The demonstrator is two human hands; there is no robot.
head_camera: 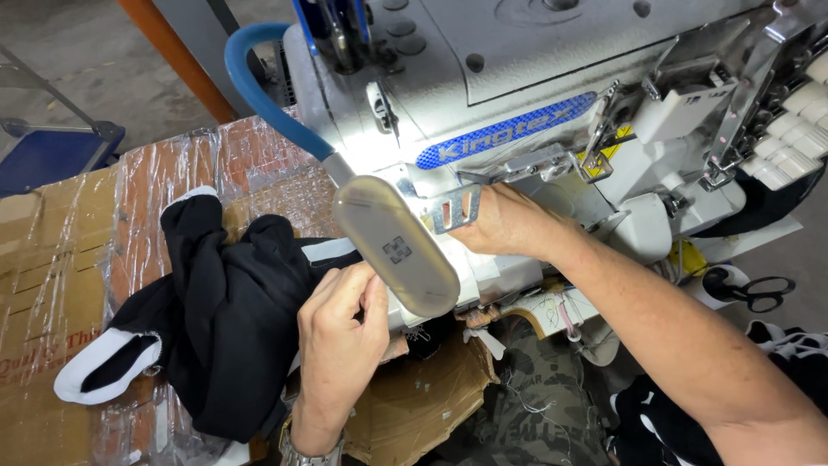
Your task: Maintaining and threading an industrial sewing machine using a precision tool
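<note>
My left hand rests its fingers on a black garment with white trim, right at the bed of a white industrial sewing machine. An oval lamp head on a blue flexible arm hangs over the fabric and hides the needle area. My right hand reaches under the machine head beside a metal guide, fingers curled around something hidden there. The garment spreads left over taped cardboard.
Taped cardboard covers the surface at left. Black scissors lie at right near more black and white fabric. White thread cones sit at the machine's right edge. An orange post stands behind.
</note>
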